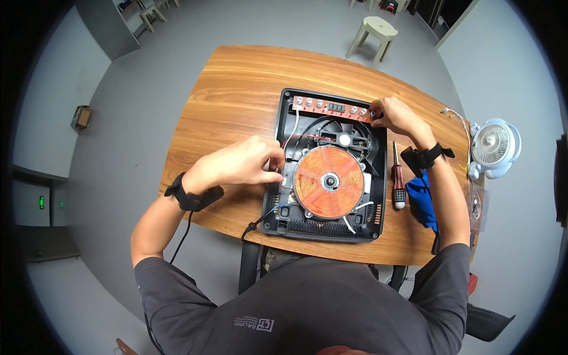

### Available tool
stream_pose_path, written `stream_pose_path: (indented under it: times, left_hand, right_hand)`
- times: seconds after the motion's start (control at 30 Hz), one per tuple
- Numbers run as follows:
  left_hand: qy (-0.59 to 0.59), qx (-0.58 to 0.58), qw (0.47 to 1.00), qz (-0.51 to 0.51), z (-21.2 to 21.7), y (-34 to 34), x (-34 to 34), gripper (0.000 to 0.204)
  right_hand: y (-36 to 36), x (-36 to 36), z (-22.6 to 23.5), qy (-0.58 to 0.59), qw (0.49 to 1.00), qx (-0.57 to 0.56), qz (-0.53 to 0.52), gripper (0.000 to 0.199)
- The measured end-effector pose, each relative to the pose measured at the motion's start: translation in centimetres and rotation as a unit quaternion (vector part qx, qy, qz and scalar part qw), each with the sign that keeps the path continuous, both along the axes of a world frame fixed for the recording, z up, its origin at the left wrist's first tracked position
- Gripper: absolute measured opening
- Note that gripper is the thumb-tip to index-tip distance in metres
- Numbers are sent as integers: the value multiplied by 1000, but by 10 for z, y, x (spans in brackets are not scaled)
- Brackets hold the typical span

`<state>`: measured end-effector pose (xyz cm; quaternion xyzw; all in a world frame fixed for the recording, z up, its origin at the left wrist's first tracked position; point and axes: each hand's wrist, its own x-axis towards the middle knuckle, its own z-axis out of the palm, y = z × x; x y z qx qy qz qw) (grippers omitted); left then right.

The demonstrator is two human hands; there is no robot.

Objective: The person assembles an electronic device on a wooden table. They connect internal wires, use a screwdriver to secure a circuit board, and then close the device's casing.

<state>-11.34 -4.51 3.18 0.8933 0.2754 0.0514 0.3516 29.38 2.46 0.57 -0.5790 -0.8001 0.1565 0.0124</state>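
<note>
An opened induction cooker [272,210] lies on the table, its black base exposing a round copper coil [313,192], a fan [359,142] and wiring. Along its far edge runs a red control board [322,107] with a small display and several round buttons. My right hand [397,116] pinches the board's right end between thumb and fingers. Curled over the base's left side, beside the coil, is my left hand [251,161]. Its thumb and fingertips are drawn together near a small white connector [284,181]; whatever they hold is hidden.
A red and black screwdriver [399,188] and a blue cloth-like item [420,202] lie right of the cooker. A white fan [492,144] stands at the table's right edge with its cable. Beyond the table is a stool [378,28]. The cooker's power cord [251,227] hangs over the near edge.
</note>
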Motion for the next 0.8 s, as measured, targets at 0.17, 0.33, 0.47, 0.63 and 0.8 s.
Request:
stream_pose_path:
  times: [0.17,0.33,0.47,0.63,0.8]
  left_hand:
    - [-11,13,1000,15,-12,-12,0,19]
    - [-6,5,1000,-4,-21,-15,1,18]
    - [-35,16,999,13,-26,-15,2,15]
    - [-50,4,998,30,-43,-19,8,13]
    - [-28,39,998,27,-44,-25,6,12]
  right_hand:
    - [-1,-2,-3,-14,1000,13,11,39]
    - [0,0,-6,-18,999,24,20,40]
    - [0,1,-8,-13,1000,26,8,41]
    - [-3,-3,-4,-13,1000,15,0,40]
    - [-4,-2,-2,-6,1000,17,10,41]
